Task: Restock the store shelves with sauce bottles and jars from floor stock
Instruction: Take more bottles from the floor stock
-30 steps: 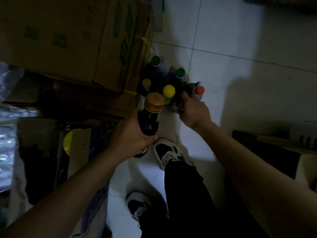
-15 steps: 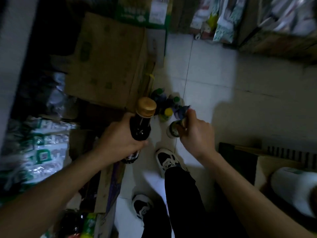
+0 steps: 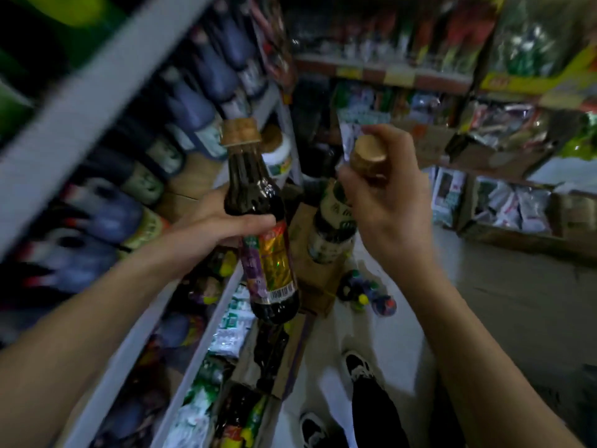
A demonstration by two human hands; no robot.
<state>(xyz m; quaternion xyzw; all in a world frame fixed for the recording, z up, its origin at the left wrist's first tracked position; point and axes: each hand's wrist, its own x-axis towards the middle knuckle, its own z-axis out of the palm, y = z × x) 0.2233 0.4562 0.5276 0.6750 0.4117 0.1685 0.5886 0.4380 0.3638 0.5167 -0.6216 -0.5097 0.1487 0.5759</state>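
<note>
My left hand (image 3: 206, 226) grips a dark sauce bottle (image 3: 258, 227) with a gold cap and a colourful label, held upright at chest height. My right hand (image 3: 387, 202) holds a second gold-capped bottle (image 3: 336, 227) by its neck and cap; it carries a pale green label and hangs just right of the first. Both are raised beside the shelves (image 3: 97, 101) on the left, where rows of dark bottles stand, blurred. A cluster of remaining floor bottles (image 3: 365, 291) with coloured caps sits on the tiles below.
A cardboard box (image 3: 316, 286) stands on the floor next to the floor bottles. Lower shelf levels (image 3: 193, 350) hold packets and bottles. More stocked shelves and open boxes (image 3: 504, 218) fill the far right. My shoes (image 3: 357, 367) are on the pale tile floor.
Both hands rose from the floor stock to shelf height, each carrying a bottle. The view swung up from the floor to the shelves on the left.
</note>
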